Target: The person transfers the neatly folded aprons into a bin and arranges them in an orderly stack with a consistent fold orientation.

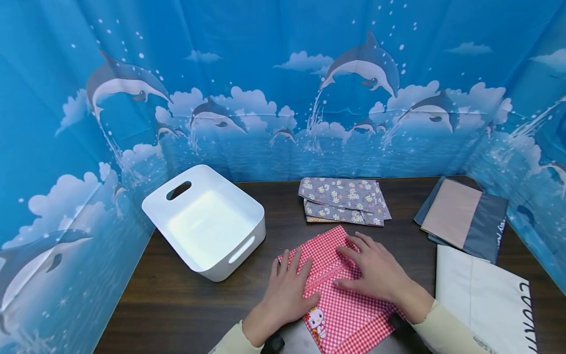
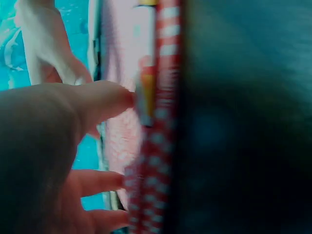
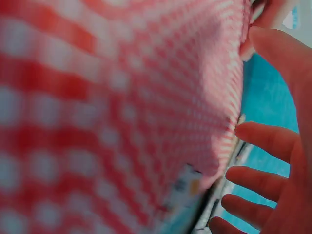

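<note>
A folded red-and-white checked cloth (image 1: 340,290) with a white cartoon cat patch lies at the near middle of the table. My left hand (image 1: 289,290) rests with spread fingers on its left side; in the left wrist view, the left hand's thumb and fingertips touch the checked cloth (image 2: 153,180). On the upper right part lies my right hand (image 1: 376,270), its fingers apart and fairly straight. The right wrist view has the right hand (image 3: 278,165) at the edge of the checked cloth (image 3: 122,107), which fills most of that picture. Neither hand pinches the fabric.
A white bin (image 1: 254,246) with handle holes stands at the left on the dark wooden table (image 1: 177,305). Behind the cloth lie folded grey floral fabrics (image 1: 345,196). Folded beige-and-dark pieces (image 1: 464,216) and a white lettered one (image 1: 482,295) lie at right. A dolphin-print curtain (image 1: 265,64) encloses the table.
</note>
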The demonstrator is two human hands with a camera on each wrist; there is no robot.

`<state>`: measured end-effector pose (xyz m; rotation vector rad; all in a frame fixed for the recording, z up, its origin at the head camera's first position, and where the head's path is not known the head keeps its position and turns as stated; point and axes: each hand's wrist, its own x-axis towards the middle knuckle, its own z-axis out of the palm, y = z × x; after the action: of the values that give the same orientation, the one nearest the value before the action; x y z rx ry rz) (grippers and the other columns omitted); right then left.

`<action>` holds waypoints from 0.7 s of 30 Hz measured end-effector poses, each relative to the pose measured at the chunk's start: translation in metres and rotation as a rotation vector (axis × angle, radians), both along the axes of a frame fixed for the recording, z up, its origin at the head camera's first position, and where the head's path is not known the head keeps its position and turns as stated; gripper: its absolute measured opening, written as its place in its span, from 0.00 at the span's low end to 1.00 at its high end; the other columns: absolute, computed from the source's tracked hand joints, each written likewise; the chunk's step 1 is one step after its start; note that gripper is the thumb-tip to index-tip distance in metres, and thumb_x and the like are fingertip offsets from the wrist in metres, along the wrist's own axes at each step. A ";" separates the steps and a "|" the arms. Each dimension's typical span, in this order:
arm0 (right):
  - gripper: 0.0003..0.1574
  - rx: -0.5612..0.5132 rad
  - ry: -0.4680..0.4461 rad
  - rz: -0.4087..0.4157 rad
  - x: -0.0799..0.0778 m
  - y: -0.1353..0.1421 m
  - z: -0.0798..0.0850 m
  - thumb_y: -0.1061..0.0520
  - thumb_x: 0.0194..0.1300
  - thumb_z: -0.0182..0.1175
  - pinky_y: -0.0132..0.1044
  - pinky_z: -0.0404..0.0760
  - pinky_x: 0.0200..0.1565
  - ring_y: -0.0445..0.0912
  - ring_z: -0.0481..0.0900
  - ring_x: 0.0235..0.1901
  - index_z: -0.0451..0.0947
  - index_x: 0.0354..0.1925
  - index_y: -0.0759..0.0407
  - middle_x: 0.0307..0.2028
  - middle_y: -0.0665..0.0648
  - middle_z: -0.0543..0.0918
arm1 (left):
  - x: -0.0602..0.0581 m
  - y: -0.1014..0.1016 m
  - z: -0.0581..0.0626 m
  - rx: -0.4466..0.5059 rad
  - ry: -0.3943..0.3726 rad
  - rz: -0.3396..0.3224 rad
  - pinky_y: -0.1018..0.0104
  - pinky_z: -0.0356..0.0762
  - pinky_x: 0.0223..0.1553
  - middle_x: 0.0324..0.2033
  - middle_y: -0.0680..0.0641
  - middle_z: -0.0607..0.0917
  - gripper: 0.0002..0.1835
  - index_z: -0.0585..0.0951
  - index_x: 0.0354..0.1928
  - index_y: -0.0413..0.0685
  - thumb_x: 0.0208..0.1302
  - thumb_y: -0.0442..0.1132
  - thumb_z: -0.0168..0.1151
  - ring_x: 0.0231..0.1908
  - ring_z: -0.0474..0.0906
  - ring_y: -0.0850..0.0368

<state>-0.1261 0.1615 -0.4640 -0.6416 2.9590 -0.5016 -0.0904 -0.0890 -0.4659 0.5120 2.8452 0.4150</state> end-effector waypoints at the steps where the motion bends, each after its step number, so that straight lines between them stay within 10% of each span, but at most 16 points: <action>1: 0.54 0.007 -0.017 0.004 0.002 0.000 -0.003 0.21 0.55 0.73 0.76 0.69 0.70 0.69 0.66 0.78 0.80 0.71 0.45 0.76 0.64 0.75 | 0.001 -0.001 -0.002 0.011 -0.010 0.003 0.26 0.54 0.78 0.82 0.36 0.63 0.43 0.70 0.80 0.50 0.69 0.63 0.66 0.83 0.53 0.28; 10: 0.53 -0.008 -0.065 0.001 0.007 0.000 -0.018 0.24 0.59 0.72 0.74 0.70 0.70 0.67 0.68 0.76 0.77 0.74 0.46 0.77 0.64 0.73 | 0.002 -0.006 -0.014 0.051 0.002 0.000 0.27 0.54 0.79 0.83 0.37 0.62 0.44 0.69 0.81 0.52 0.70 0.64 0.65 0.83 0.53 0.29; 21: 0.51 -0.025 0.005 -0.025 -0.010 0.002 -0.022 0.27 0.61 0.72 0.75 0.70 0.70 0.70 0.66 0.77 0.77 0.74 0.50 0.76 0.67 0.74 | -0.026 -0.005 -0.020 0.069 0.023 -0.013 0.29 0.51 0.81 0.85 0.38 0.59 0.44 0.67 0.82 0.51 0.71 0.62 0.63 0.85 0.50 0.32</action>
<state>-0.1357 0.1635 -0.4857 -0.6099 2.9735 -0.5402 -0.1160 -0.0937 -0.4856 0.5515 2.8565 0.5102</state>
